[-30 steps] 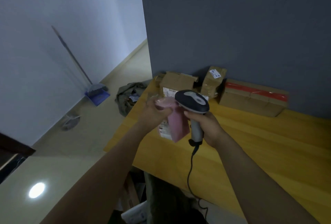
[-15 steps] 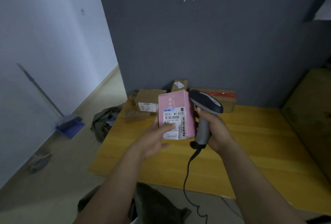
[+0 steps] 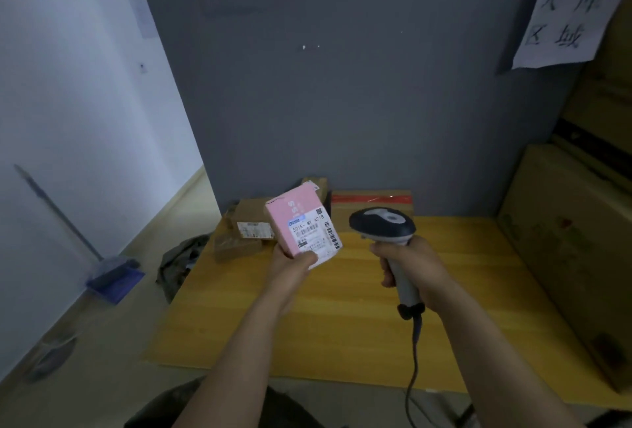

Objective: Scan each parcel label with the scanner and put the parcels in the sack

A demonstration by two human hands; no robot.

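My left hand [image 3: 294,265] holds a pink parcel [image 3: 290,222] from below, tilted, with its white barcode label [image 3: 313,234] facing me. My right hand [image 3: 410,265] grips the handle of a dark, grey-topped scanner [image 3: 383,224], whose head sits just right of the parcel, a small gap between them. The scanner's cable [image 3: 412,369] hangs down past the table's front edge. Brown cardboard parcels [image 3: 248,222] lie piled at the table's back left. A dark green sack [image 3: 181,258] sits on the floor left of the table.
The yellow wooden table [image 3: 342,318] stands against a grey wall. A long box with red tape [image 3: 372,203] lies at the back. Large cardboard cartons [image 3: 567,256] stand along the right side. A broom and blue dustpan [image 3: 113,277] lean by the white wall.
The pink parcel has turned its label up and tilted left. The scanner has drawn away to the right of it. The view has lifted and shifted right.
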